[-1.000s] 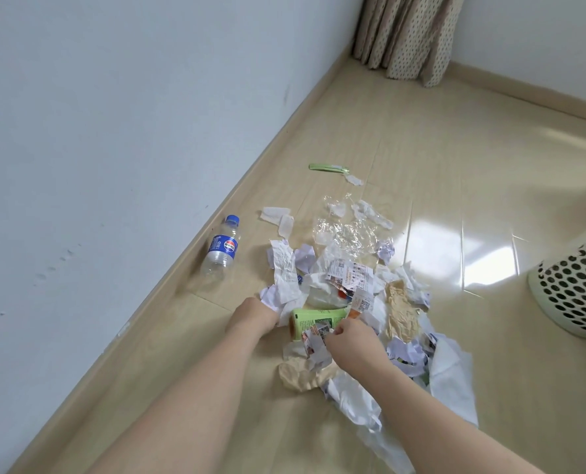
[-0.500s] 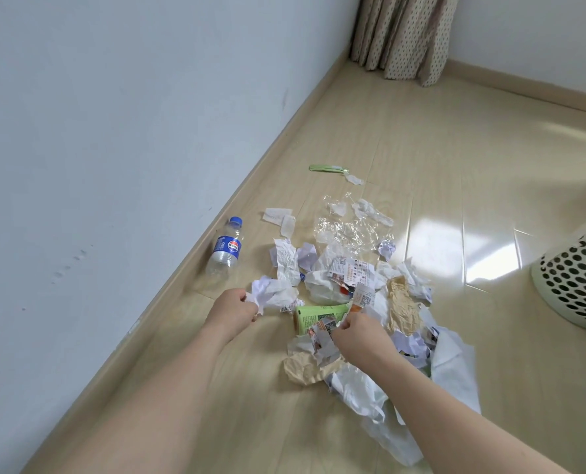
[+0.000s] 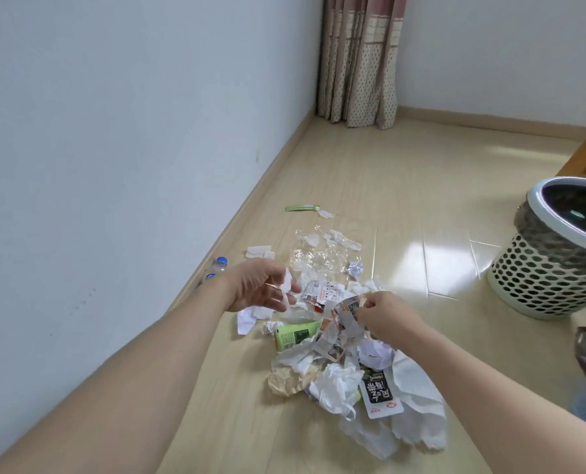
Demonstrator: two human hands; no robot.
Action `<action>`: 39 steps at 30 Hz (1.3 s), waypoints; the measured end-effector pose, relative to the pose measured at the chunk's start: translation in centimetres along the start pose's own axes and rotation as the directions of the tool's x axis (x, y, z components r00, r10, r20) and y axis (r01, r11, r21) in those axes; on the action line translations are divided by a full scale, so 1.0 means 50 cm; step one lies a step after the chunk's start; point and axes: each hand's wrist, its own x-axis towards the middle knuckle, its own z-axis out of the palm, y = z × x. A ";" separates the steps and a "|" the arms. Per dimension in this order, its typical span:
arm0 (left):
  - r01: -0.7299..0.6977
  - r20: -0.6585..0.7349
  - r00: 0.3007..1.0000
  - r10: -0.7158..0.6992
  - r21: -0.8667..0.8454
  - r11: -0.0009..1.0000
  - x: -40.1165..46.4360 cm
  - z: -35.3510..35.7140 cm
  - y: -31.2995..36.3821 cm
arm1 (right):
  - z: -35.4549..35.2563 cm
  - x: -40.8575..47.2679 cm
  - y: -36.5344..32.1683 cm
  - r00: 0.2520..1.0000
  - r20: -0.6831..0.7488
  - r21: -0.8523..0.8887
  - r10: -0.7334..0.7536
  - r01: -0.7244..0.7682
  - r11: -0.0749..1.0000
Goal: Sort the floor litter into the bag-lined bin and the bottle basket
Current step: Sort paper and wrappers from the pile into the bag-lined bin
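Now | left hand pinches white paper; right hand grips printed wrapper

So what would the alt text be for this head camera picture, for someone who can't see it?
A person's left hand holds crumpled white paper and the right hand pinches torn printed wrappers above a litter pile on a wooden floor. A bag-lined perforated bin stands at right.

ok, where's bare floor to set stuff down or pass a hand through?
Free: the glossy floor between the litter pile and the bag-lined bin; the strip from the green stick back to the curtain; the near floor under the left forearm. Crowded: the pile itself, where the left hand holds white paper and the right hand pinches a wrapper.
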 end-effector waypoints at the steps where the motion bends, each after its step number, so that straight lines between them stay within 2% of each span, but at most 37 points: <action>1: -0.032 0.008 0.999 0.032 0.029 0.999 0.000 0.039 0.036 | -0.044 -0.010 0.023 1.000 -0.028 0.035 0.015 -0.014 0.999; 6: -0.208 0.039 0.978 0.205 0.098 0.973 0.023 0.268 0.178 | -0.257 -0.054 0.164 0.979 -0.187 0.196 0.075 -0.038 0.980; 9: -0.273 0.120 0.958 0.261 0.098 0.957 0.048 0.444 0.236 | -0.377 -0.091 0.284 0.945 -0.295 0.231 0.140 -0.072 0.970; 13: -0.326 0.263 0.915 0.306 0.035 0.945 0.073 0.705 0.289 | -0.507 -0.138 0.465 0.867 -0.399 0.282 0.299 -0.194 0.939; 17: -0.324 0.415 0.867 0.278 0.044 0.945 0.087 0.947 0.298 | -0.574 -0.193 0.636 0.742 -0.492 0.336 0.455 -0.320 0.886; 20: -0.287 0.440 0.869 0.227 0.072 0.955 0.098 1.092 0.268 | -0.581 -0.228 0.733 0.675 -0.497 0.350 0.545 -0.419 0.838; 22: -0.222 0.399 0.902 0.164 0.103 0.970 0.114 1.162 0.237 | -0.576 -0.237 0.772 0.675 -0.442 0.369 0.591 -0.464 0.805; 24: -0.141 0.366 0.929 0.054 0.214 0.967 0.132 1.204 0.207 | -0.575 -0.240 0.793 0.694 -0.377 0.379 0.613 -0.489 0.786; 26: -0.069 0.362 0.929 -0.079 0.380 0.922 0.143 1.224 0.181 | -0.577 -0.238 0.813 0.695 -0.361 0.364 0.622 -0.509 0.780; 28: -0.046 0.335 0.934 -0.127 0.462 0.886 0.149 1.230 0.163 | -0.581 -0.241 0.826 0.685 -0.374 0.349 0.625 -0.520 0.779; 33: -0.119 0.217 0.976 0.032 0.403 0.907 0.160 1.200 0.183 | -0.577 -0.222 0.804 0.707 -0.471 0.326 0.528 -0.417 0.848; 39: -0.221 0.121 0.975 0.187 0.423 0.879 0.155 1.012 0.247 | -0.538 -0.157 0.631 0.834 -0.493 0.246 0.248 -0.140 0.959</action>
